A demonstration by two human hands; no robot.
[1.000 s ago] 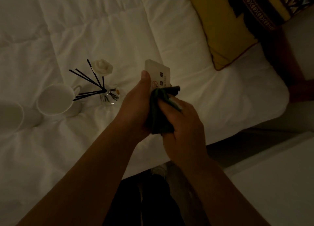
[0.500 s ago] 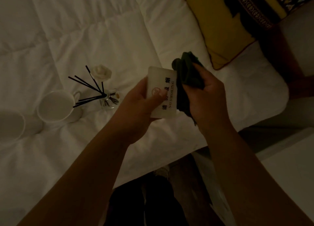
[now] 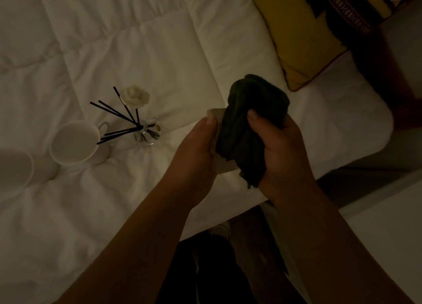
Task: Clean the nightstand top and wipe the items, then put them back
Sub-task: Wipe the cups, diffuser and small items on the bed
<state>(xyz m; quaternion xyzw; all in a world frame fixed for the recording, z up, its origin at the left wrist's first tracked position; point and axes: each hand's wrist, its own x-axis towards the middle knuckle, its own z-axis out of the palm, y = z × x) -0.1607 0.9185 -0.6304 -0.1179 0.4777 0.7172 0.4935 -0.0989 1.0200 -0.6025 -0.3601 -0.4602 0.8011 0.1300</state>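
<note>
Both forearms reaching forward over the edge of a white bed (image 3: 159,52), hands meeting in the middle. Left hand (image 3: 194,144) turned edge-up, thumb on top, fingers curled around a small pale sign card (image 3: 225,166), only its upper corner and lower edge showing. Right hand (image 3: 280,153) closed around a bunched dark green cloth (image 3: 253,121), thumb pressed into the fabric, cloth draped over the card's face and touching it. Half a second ago the printed face of the card lying open to view, cloth held off at its right edge; now the cloth pulled across it, lettering fully covered, right hand shifted closer to the left. Off to the left of the left hand, resting on the bed: a glass reed diffuser (image 3: 146,132) with black sticks and a white flower, a white mug (image 3: 75,144) just beside it, another pale cup (image 3: 16,169) farther left, blurred. Beyond the right hand, a yellow patterned pillow (image 3: 308,41).
</note>
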